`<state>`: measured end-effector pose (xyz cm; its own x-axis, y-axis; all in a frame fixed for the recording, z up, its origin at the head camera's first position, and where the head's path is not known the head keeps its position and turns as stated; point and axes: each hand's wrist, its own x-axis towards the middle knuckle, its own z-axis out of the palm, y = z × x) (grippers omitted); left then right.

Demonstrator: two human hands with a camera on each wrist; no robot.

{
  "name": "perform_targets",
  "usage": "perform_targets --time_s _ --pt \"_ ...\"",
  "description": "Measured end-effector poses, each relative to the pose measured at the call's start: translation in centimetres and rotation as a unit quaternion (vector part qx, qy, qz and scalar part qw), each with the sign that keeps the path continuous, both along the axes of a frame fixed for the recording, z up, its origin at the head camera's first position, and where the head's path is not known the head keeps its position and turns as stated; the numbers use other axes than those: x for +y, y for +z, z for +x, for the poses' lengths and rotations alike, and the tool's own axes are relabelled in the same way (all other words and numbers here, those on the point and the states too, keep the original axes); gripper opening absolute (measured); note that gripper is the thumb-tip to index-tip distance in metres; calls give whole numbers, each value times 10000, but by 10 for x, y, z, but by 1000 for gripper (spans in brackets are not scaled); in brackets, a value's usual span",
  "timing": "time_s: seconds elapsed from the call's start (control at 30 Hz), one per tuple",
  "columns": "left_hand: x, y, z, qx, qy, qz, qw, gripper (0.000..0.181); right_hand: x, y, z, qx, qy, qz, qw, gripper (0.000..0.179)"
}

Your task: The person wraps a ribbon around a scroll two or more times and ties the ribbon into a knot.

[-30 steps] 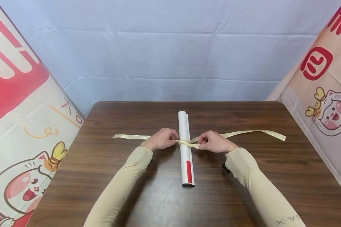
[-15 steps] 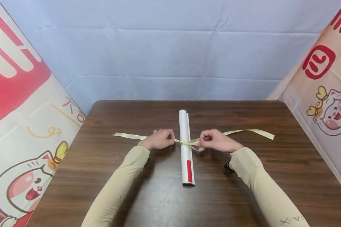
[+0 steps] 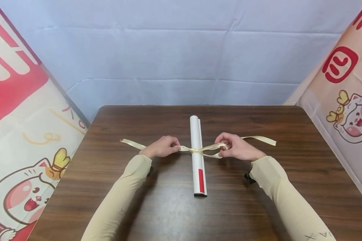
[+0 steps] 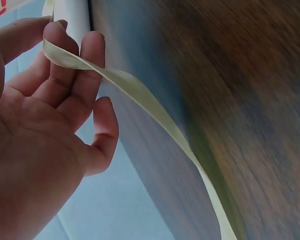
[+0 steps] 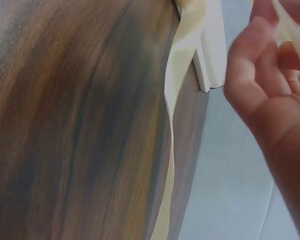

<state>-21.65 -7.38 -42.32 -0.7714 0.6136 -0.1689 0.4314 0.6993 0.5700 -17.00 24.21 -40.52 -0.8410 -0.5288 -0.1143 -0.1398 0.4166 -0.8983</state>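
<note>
A white roll [image 3: 194,134] with a red patch and a dark near end lies lengthwise on the table, a pale yellow ribbon [image 3: 196,150] tied across its middle. On the left, my left hand [image 3: 162,146] pinches the ribbon between thumb and forefinger; its tail trails past the palm in the left wrist view. To the right of the roll, my right hand [image 3: 239,147] holds a ribbon loop [image 3: 212,155] that spreads out from the knot. In the right wrist view, another ribbon length [image 5: 180,70] hangs beside the right hand [image 5: 275,95].
The brown wood-grain table [image 3: 175,217] has rounded far corners. Ribbon tails [image 3: 260,139] stretch out on both sides. Behind stands a pale blue cloth backdrop [image 3: 175,63], with printed cartoon panels [image 3: 354,117] at left and right.
Both hands have drawn apart, away from the roll. A loop has opened out on the right, while the right-hand ribbon tail has pulled inward. The roll stays in place.
</note>
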Motion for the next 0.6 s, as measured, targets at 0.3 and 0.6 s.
perform_targets --time_s 0.3,0.6 --pt "-16 2 2 -65 -10 327 9994 15 14 3 8 -398 671 210 9967 42" --pt "-37 7 5 -245 168 320 9990 19 30 13 15 -954 1134 558 9874 38"
